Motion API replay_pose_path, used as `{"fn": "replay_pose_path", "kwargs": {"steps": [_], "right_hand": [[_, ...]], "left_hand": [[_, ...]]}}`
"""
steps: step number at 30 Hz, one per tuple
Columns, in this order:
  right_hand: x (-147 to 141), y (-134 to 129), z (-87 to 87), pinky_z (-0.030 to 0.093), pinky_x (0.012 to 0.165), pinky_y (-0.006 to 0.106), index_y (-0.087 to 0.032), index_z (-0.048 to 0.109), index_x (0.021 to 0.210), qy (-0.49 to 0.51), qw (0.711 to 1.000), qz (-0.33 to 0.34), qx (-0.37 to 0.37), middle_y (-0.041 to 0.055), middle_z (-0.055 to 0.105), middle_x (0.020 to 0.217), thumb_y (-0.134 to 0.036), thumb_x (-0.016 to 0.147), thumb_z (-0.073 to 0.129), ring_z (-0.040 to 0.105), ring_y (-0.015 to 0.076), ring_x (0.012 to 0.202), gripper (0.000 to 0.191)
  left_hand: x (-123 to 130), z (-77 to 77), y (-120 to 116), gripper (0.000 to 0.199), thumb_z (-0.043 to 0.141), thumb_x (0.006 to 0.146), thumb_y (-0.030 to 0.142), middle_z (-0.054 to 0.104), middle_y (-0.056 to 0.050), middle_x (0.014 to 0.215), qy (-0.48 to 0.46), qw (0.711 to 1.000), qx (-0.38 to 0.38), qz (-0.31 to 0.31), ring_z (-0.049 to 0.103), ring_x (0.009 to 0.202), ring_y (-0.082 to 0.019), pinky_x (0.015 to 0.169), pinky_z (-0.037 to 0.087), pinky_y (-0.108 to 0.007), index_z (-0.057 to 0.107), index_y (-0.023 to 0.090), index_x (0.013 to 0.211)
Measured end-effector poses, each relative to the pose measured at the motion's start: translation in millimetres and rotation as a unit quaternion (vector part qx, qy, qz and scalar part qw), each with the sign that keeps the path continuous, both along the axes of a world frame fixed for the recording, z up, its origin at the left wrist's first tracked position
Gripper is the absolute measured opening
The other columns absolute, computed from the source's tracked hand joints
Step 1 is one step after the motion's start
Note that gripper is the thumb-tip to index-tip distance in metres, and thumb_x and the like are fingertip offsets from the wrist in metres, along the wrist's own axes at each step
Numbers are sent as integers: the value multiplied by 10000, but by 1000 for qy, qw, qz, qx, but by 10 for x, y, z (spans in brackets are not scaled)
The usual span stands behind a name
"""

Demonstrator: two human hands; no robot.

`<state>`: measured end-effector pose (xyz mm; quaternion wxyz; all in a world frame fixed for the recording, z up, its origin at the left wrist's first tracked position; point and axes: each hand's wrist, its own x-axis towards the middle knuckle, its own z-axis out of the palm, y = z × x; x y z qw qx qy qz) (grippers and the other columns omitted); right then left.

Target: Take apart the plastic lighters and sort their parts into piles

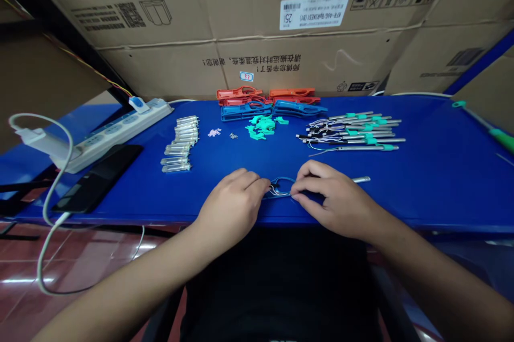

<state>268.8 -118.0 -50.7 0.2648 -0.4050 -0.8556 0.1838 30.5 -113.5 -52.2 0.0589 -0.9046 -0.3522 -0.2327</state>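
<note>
A blue plastic casing (286, 178) with an open loop lies near the front edge of the table, between my hands. Thin white and black wires (274, 190) run inside it. My left hand (236, 200) is closed on the casing's left part, its fingertips by the wires. My right hand (335, 197) pinches at the right side of the loop with thumb and fingers; exactly what is between those fingertips is hidden. A metal rod (362, 179) sticks out to the right from behind my right hand.
Behind lie orange casings (291, 93), blue casings (300, 109), green plastic pieces (263, 127) and wired metal rods (369, 133). To the left are clear tubes (180, 146), tiny pink parts (214, 132), small screws (233, 136), a phone (98, 179) and a power strip (120, 130). Cardboard (168, 58) stands behind.
</note>
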Motion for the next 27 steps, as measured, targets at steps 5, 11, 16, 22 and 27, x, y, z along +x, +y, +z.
{"fn": "replay_pose_path", "kwargs": {"steps": [5,11,16,22,27], "right_hand": [[-5,2,-5,493,837,357,-218,723,944,2,1000,-1,-6,56,600,991,-164,924,572,584,179,913,161],[-9,-5,-6,488,826,355,-221,724,936,2,1000,-3,-8,54,598,991,-174,920,579,584,179,907,153],[-10,-1,-2,482,818,351,-221,723,937,2,1000,-6,-7,50,590,985,-171,925,571,580,176,902,161],[-1,8,-14,479,816,353,-224,722,942,1,1000,-5,-9,50,592,986,-170,921,576,579,179,905,157],[0,6,-23,480,810,351,-225,718,936,2,1000,-3,-4,51,592,988,-172,923,573,578,178,901,155]], "left_hand": [[-10,-21,-11,193,557,933,84,742,-96,902,-8,1000,-2,-3,626,765,-224,750,566,-393,728,94,1023],[-105,24,49,273,555,921,54,778,-58,1000,-48,996,-63,-37,681,858,-213,811,575,-376,728,129,1119],[-92,30,48,177,572,957,152,768,-44,911,-71,994,-85,22,680,806,-203,754,566,-361,732,155,1030],[-96,50,53,138,585,961,168,765,-30,982,-80,993,-92,9,669,866,-188,840,540,-365,722,170,974],[-89,19,40,142,575,961,161,761,-34,973,-100,991,-88,3,654,867,-185,827,545,-355,716,154,972]]}}
